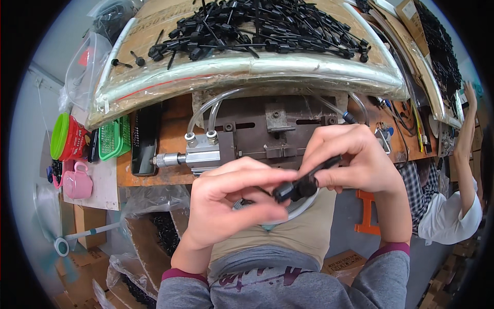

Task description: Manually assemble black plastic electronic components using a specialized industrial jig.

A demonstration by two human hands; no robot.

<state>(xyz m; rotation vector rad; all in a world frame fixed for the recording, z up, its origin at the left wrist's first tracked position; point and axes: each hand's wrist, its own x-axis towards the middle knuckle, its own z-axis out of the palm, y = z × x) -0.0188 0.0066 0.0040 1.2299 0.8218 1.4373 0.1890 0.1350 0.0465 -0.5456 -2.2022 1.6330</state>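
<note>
In front of my body, above my lap, both hands meet at a small black plastic part [304, 186] with a round knob-like section and a thin stem. My right hand [352, 154] pinches its upper end between thumb and fingers. My left hand [236, 198] is closed round the other end, fingers bent and slightly blurred; a thin dark stem shows between them. Whether this is one piece or two joined, I cannot tell. Just beyond my hands is a dark metal fixture [303, 113] with a silver air cylinder [203, 154] at its left.
A heap of black stemmed parts [231, 31] lies on a raised, plastic-wrapped cardboard shelf [288, 69]. Clear hoses [198, 110] arch over the fixture. Left stand a green basket [114, 138], red tub [76, 139] and pink cup [78, 181]. Another person's arm [464, 149] is at right.
</note>
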